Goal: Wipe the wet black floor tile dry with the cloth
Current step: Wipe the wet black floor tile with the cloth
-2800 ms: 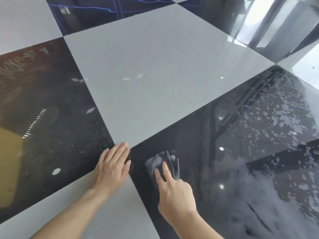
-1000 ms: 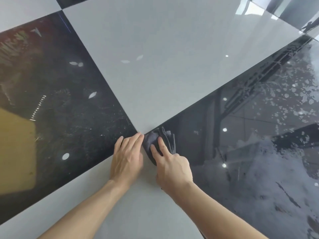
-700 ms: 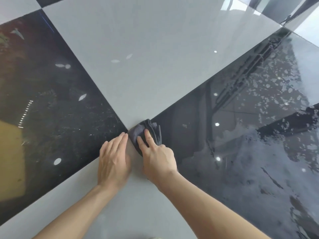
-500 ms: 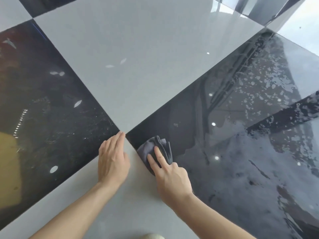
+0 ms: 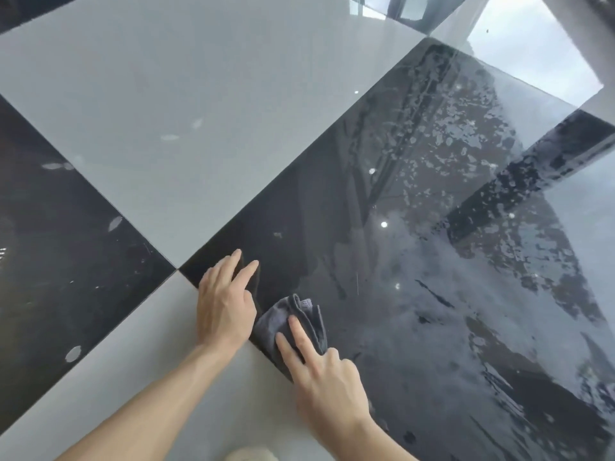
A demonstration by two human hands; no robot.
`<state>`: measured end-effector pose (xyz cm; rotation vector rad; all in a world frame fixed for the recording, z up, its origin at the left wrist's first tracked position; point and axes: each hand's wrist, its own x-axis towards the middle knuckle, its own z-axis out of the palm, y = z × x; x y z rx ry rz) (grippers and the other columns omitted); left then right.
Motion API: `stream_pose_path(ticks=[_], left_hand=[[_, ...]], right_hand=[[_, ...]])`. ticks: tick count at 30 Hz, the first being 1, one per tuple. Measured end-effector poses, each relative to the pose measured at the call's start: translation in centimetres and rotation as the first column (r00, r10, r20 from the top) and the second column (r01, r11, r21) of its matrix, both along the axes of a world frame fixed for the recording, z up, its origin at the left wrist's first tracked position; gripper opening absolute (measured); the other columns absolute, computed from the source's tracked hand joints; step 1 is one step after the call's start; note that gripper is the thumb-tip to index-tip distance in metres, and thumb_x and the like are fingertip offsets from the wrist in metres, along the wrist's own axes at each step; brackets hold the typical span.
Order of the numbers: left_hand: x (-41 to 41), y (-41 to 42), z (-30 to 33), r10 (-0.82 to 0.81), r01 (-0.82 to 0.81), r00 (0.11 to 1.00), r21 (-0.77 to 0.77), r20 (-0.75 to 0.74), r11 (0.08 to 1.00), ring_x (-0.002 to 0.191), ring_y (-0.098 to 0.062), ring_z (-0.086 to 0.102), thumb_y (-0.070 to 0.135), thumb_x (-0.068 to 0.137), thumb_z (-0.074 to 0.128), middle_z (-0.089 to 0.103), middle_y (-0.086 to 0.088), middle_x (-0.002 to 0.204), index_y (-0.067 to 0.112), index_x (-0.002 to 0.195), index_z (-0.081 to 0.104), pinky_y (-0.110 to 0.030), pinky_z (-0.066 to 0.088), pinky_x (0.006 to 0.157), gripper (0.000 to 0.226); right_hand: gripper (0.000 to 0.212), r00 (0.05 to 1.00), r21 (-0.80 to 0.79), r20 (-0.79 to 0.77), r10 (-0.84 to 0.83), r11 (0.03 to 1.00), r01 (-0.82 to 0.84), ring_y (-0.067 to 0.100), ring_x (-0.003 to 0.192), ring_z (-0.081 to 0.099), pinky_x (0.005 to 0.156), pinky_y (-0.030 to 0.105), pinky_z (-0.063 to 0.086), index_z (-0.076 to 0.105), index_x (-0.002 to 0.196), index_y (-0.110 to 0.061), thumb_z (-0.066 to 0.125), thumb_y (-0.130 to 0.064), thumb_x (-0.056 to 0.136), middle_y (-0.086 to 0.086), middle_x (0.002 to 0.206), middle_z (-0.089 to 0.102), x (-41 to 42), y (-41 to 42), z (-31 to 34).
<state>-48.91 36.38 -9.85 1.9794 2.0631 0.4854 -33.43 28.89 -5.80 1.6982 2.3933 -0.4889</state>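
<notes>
Pulled back from the near corner of the wet glossy black floor tile (image 5: 382, 261) along its near-left edge: small crumpled grey cloth (image 5: 293, 319), pinned under two straight fingers of the right hand (image 5: 324, 377), none curled round it. Shifted onto that corner, flat and holding nothing: left hand (image 5: 223, 307). Corner dry-looking; water film and droplets wait toward the far and right edges. Bordering: pale grey tiles (image 5: 199, 94), nothing blocking

Wet black floor tile (image 5: 416, 261): glossy, set diamond-wise among grey tiles, water blotches and streaks over its far and right parts, near-left corner looks clearer. Cloth (image 5: 293, 322): small, dark grey, bunched with folds, lying flat on the tile's near-left edge close to the corner, pressed down under two straight fingers.
</notes>
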Motion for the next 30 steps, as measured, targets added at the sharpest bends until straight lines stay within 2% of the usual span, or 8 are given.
stream_pose_path(ticks=[1,3,4,6,17,25,27,30], left_hand=[[0.1,0.1,0.0,-0.01,0.01,1.0,0.016,0.008,1.0,0.114,-0.039,0.054,-0.023,0.063,0.056,0.059,-0.021,0.124,0.003,0.109,0.068,-0.054,0.042,0.097,0.054],[0.4,0.2,0.0,-0.044,0.044,0.999,0.054,0.009,0.998,0.11,-0.037,0.057,-0.023,0.065,0.055,0.062,-0.019,0.119,0.003,0.104,0.071,-0.051,0.044,0.095,0.05],[0.5,0.1,0.0,-0.056,0.055,0.998,0.071,0.01,0.996,0.109,-0.037,0.058,-0.023,0.066,0.055,0.064,-0.018,0.117,0.004,0.102,0.072,-0.05,0.045,0.094,0.047],[0.8,-0.1,-0.1,-0.064,0.062,0.998,0.092,0.019,0.994,0.107,-0.037,0.059,-0.02,0.07,0.051,0.065,-0.017,0.115,0.004,0.098,0.073,-0.048,0.046,0.093,0.043],[0.8,-1.2,-0.6,-0.136,0.137,0.991,0.129,-0.022,0.982,0.107,-0.035,0.06,-0.014,0.064,0.042,0.064,-0.017,0.117,0.003,0.099,0.072,-0.048,0.045,0.094,0.048],[2.0,-0.1,-1.1,-0.21,0.204,0.978,0.208,0.007,0.957,0.105,-0.032,0.061,-0.002,0.074,0.03,0.066,-0.012,0.114,0.003,0.095,0.072,-0.04,0.04,0.094,0.047],[2.4,0.4,-1.1,-0.234,0.228,0.972,0.21,0.004,0.951,0.106,-0.031,0.061,-0.002,0.076,0.031,0.066,-0.011,0.114,0.003,0.096,0.072,-0.039,0.041,0.095,0.046],[3.3,0.8,-1.3,-0.302,0.297,0.953,0.219,-0.009,0.93,0.107,-0.03,0.06,-0.001,0.078,0.032,0.066,-0.011,0.116,0.003,0.098,0.071,-0.042,0.043,0.095,0.044]], right_hand=[[0.079,1.0,-0.034,0.007,-0.028,0.999,0.028,0.016,0.04,0.045,0.037,0.019,0.031,0.062,0.121,-0.034,0.079,-0.027,0.044,-0.006,0.135,0.054,0.3,0.7,0.0],[0.077,1.0,-0.052,0.013,-0.028,0.998,0.029,0.024,0.058,0.047,0.048,0.029,0.035,0.028,0.145,-0.03,0.061,-0.021,0.076,0.0,0.157,0.019,0.9,2.4,-0.8],[0.074,1.0,-0.062,-0.004,-0.02,0.998,0.019,0.026,0.066,0.048,0.052,0.031,0.034,0.014,0.148,-0.028,0.051,-0.017,0.084,0.001,0.159,0.006,1.2,3.5,-1.2],[0.072,0.999,-0.04,-0.01,-0.05,0.998,0.05,0.029,0.076,0.056,0.055,0.033,0.033,0.009,0.147,-0.027,0.046,-0.017,0.087,0.0,0.159,0.0,1.7,5.8,-1.5],[0.067,0.991,0.055,0.069,-0.115,0.992,0.111,0.03,0.091,0.062,0.054,0.029,0.032,0.025,0.143,-0.026,0.051,-0.018,0.082,-0.002,0.156,0.014,4.4,13.9,-1.1],[0.075,0.989,-0.029,0.062,-0.133,0.99,0.135,0.027,0.063,0.047,0.052,0.03,0.031,0.014,0.148,-0.025,0.048,-0.015,0.081,0.001,0.158,0.003,4.5,7.2,-1.0],[0.077,0.987,-0.01,0.034,-0.156,0.988,0.156,0.028,0.06,0.055,0.05,0.028,0.032,0.027,0.146,-0.024,0.057,-0.016,0.075,0.004,0.157,0.016,4.4,4.9,-0.8],[0.082,0.987,0.098,0.003,-0.159,0.983,0.158,0.022,0.03,0.046,0.036,0.021,0.021,0.069,0.113,-0.021,0.08,-0.016,0.032,0.006,0.127,0.061,4.6,2.5,0.2]])
